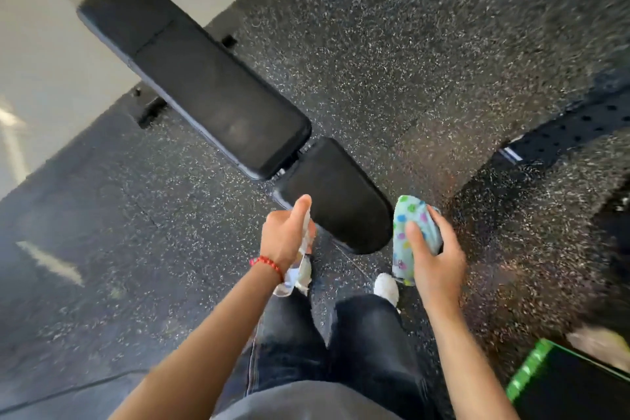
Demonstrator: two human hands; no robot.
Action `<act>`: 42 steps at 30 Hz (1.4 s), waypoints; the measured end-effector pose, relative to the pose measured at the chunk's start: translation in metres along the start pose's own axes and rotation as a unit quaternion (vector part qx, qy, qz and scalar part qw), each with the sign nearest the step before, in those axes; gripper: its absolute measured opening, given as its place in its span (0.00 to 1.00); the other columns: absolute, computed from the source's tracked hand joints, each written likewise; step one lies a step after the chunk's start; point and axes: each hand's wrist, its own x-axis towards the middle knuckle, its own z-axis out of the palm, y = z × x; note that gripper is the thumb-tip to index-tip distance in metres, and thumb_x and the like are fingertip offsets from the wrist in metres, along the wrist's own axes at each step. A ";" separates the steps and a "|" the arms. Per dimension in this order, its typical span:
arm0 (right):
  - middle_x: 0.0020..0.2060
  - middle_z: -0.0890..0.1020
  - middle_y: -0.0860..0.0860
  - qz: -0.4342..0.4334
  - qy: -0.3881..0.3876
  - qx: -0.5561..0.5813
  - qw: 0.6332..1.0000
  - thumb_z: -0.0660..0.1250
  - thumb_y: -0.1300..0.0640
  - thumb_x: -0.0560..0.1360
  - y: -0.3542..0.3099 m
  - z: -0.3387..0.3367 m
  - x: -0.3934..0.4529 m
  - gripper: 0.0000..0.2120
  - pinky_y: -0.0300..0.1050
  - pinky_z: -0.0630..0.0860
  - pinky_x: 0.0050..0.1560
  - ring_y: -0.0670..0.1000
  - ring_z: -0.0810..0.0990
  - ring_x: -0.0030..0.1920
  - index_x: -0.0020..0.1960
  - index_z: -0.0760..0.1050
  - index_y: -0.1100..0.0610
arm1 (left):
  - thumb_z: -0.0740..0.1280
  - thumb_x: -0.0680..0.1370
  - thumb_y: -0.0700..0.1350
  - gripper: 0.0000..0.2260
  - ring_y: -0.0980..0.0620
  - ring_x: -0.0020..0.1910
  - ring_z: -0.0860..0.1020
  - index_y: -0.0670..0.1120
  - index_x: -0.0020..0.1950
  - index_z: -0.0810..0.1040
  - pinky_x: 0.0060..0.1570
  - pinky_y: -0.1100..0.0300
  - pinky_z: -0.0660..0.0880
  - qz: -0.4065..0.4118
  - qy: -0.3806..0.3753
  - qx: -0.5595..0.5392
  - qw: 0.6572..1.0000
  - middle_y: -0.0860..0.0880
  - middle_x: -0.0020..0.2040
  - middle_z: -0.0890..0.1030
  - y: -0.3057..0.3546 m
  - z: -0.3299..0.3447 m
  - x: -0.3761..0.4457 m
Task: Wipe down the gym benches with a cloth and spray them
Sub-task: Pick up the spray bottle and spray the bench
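Left hand [286, 235] grips a clear spray bottle [300, 269], nozzle toward the near seat pad of the black bench [218, 95]. Right hand [436, 259] holds a folded patterned cloth [409, 228] just right of that pad, apart from it. No wetness visible on the bench; spraying and wiping appear outstanding.
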 end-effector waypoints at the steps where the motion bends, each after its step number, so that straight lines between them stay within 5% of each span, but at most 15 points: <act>1: 0.55 0.77 0.43 0.009 0.011 0.012 1.000 0.70 0.57 0.72 0.000 0.005 -0.004 0.17 0.26 0.68 0.53 0.38 0.75 0.54 0.59 0.75 0.49 | 0.58 0.62 0.69 0.29 0.48 0.24 0.72 0.42 0.25 0.76 0.26 0.59 0.68 -0.003 -0.006 0.008 1.000 0.44 0.24 0.76 -0.003 -0.002 0.004; 5: 0.56 0.78 0.44 0.033 0.046 0.032 0.998 0.70 0.56 0.71 0.001 0.015 -0.014 0.18 0.44 0.71 0.60 0.43 0.76 0.57 0.60 0.75 0.51 | 0.57 0.66 0.66 0.34 0.49 0.19 0.70 0.32 0.29 0.74 0.22 0.61 0.66 -0.018 -0.035 0.022 0.999 0.44 0.22 0.74 -0.017 -0.006 0.012; 10: 0.55 0.78 0.43 0.042 0.067 0.040 0.996 0.70 0.56 0.72 0.003 0.018 -0.015 0.17 0.42 0.73 0.58 0.42 0.76 0.55 0.60 0.75 0.51 | 0.57 0.68 0.62 0.27 0.53 0.21 0.74 0.44 0.17 0.71 0.31 0.59 0.69 -0.007 -0.019 0.069 0.997 0.46 0.20 0.76 -0.034 -0.002 0.019; 19: 0.52 0.77 0.40 0.044 0.061 0.056 0.996 0.70 0.57 0.72 0.014 0.003 -0.010 0.16 0.25 0.70 0.50 0.29 0.74 0.50 0.60 0.74 0.51 | 0.57 0.66 0.58 0.22 0.52 0.22 0.72 0.48 0.17 0.74 0.30 0.58 0.71 -0.015 0.054 0.076 0.996 0.50 0.19 0.75 -0.042 -0.003 0.023; 27: 0.53 0.76 0.35 0.047 0.030 0.036 0.998 0.69 0.53 0.72 0.017 -0.006 -0.012 0.17 0.40 0.73 0.58 0.34 0.75 0.55 0.59 0.74 0.46 | 0.58 0.67 0.61 0.26 0.49 0.25 0.76 0.44 0.18 0.74 0.37 0.53 0.76 -0.030 0.067 0.048 0.996 0.43 0.25 0.80 -0.046 0.000 0.014; 34: 0.58 0.78 0.44 0.044 0.024 0.028 0.998 0.69 0.55 0.72 0.015 -0.004 -0.014 0.17 0.49 0.73 0.61 0.40 0.76 0.56 0.60 0.74 0.48 | 0.56 0.68 0.66 0.29 0.53 0.20 0.73 0.45 0.20 0.76 0.30 0.57 0.69 -0.017 -0.019 0.058 0.998 0.42 0.25 0.79 -0.045 0.008 0.000; 42: 0.59 0.77 0.46 0.044 0.041 0.023 0.998 0.69 0.55 0.72 0.008 0.010 -0.027 0.18 0.44 0.73 0.60 0.40 0.75 0.57 0.61 0.74 0.50 | 0.56 0.67 0.62 0.26 0.53 0.18 0.71 0.42 0.21 0.76 0.25 0.63 0.67 0.004 -0.091 0.048 0.995 0.44 0.18 0.73 -0.038 0.012 -0.002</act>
